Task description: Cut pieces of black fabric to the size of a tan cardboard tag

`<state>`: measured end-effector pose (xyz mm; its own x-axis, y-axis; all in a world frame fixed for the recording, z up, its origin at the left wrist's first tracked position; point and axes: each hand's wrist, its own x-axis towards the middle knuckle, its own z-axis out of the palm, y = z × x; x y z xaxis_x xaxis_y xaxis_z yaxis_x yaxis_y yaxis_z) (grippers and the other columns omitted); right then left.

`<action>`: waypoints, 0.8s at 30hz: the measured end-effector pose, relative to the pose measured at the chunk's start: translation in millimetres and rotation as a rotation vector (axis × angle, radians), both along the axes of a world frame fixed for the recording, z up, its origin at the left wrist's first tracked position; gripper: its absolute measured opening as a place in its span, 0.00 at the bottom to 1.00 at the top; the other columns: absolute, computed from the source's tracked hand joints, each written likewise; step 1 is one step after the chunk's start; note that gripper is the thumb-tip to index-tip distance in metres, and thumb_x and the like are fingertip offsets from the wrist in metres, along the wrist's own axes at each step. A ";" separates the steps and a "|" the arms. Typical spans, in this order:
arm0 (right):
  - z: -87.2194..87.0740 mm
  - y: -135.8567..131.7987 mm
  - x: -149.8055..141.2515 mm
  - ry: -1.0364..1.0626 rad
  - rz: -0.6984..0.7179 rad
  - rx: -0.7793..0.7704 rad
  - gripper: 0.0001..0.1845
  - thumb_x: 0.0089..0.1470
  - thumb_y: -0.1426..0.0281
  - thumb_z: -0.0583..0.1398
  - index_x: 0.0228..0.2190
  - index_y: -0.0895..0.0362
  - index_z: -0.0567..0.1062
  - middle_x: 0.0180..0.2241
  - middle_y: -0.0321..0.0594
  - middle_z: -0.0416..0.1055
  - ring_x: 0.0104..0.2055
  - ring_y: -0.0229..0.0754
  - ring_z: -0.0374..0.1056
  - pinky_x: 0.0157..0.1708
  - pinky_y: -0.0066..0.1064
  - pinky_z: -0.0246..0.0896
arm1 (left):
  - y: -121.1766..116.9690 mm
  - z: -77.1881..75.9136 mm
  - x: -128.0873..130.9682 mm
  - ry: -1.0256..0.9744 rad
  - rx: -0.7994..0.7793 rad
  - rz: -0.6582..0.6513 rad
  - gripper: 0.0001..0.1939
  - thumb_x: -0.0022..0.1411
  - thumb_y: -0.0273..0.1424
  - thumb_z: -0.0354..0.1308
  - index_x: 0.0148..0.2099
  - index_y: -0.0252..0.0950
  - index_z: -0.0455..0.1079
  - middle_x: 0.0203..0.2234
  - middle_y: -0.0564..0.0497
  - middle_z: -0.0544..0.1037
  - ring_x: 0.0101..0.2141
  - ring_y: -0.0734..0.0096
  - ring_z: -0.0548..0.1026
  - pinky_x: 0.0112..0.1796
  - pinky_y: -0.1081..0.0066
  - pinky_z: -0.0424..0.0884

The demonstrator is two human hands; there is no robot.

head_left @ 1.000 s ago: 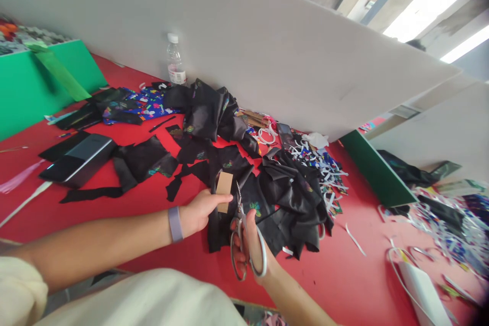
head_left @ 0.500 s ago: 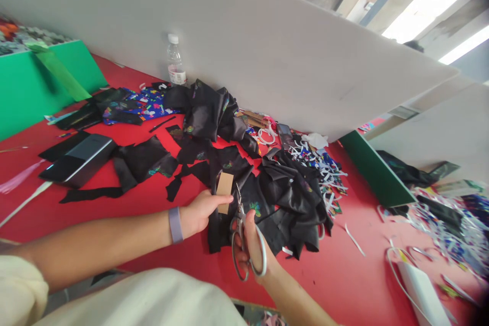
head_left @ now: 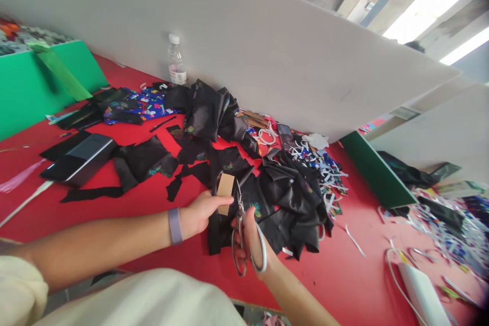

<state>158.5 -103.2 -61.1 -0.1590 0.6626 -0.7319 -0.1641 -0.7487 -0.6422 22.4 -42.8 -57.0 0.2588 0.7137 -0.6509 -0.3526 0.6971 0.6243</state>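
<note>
My left hand (head_left: 200,210) pinches a small tan cardboard strip (head_left: 226,187) against black fabric (head_left: 216,232), thumb on top; its other fingers are mostly hidden. Just to the right, my right hand (head_left: 250,239) grips large scissors (head_left: 240,224) by their looped handles. The blades point away from me, over the fabric beside the cardboard's right edge. Whether the blades are cutting at this instant is hard to see. A heap of shiny black cloth with coloured prints (head_left: 292,186) lies right of the scissors.
Black scraps (head_left: 145,163) spread over the red table (head_left: 355,275). A black box-shaped device (head_left: 78,160) with a white cable sits left. A plastic bottle (head_left: 177,63) stands against the grey partition (head_left: 248,35). White and blue trimmings (head_left: 332,173) pile at right, near a green panel (head_left: 376,170).
The scissors' handle loops have drawn slightly closer together as my right hand closes a little. My left hand, the cardboard and the fabric stay in place.
</note>
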 end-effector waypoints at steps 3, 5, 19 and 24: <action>-0.2 -0.1 -0.5 0.000 0.002 -0.012 0.38 0.49 0.34 0.40 0.34 0.55 0.61 0.17 0.27 0.54 0.11 0.31 0.50 0.04 0.27 0.57 | -0.4 -0.3 -0.3 0.003 -0.004 0.002 0.14 0.44 0.27 0.69 0.36 0.30 0.75 0.30 0.42 0.82 0.30 0.58 0.80 0.35 0.63 0.76; 0.1 0.0 -1.3 0.006 0.000 -0.018 0.37 0.51 0.35 0.39 0.34 0.55 0.61 0.17 0.27 0.54 0.11 0.31 0.50 0.04 0.27 0.57 | -0.5 -0.1 -0.5 0.000 -0.004 -0.003 0.13 0.45 0.26 0.68 0.36 0.30 0.75 0.30 0.42 0.82 0.30 0.58 0.80 0.34 0.63 0.76; 4.8 -1.3 -2.7 -0.013 -0.016 -0.019 0.39 0.48 0.33 0.40 0.33 0.56 0.62 0.16 0.27 0.54 0.10 0.30 0.48 0.04 0.23 0.52 | 0.0 -1.6 -0.7 -0.016 -0.019 -0.006 0.13 0.45 0.26 0.69 0.35 0.30 0.75 0.27 0.44 0.82 0.27 0.60 0.79 0.33 0.63 0.75; -3.9 -2.3 -0.9 0.099 -0.011 -0.013 0.40 0.47 0.32 0.38 0.35 0.54 0.60 0.17 0.27 0.56 0.10 0.32 0.51 0.05 0.27 0.57 | -0.4 1.1 -0.9 -0.018 -0.013 0.006 0.15 0.41 0.27 0.71 0.34 0.30 0.75 0.28 0.44 0.82 0.28 0.60 0.79 0.33 0.65 0.75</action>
<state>157.6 -105.5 -65.0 -0.2236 0.6549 -0.7218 -0.2343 -0.7550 -0.6124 21.5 -43.2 -55.9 0.2659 0.7069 -0.6554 -0.3681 0.7028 0.6087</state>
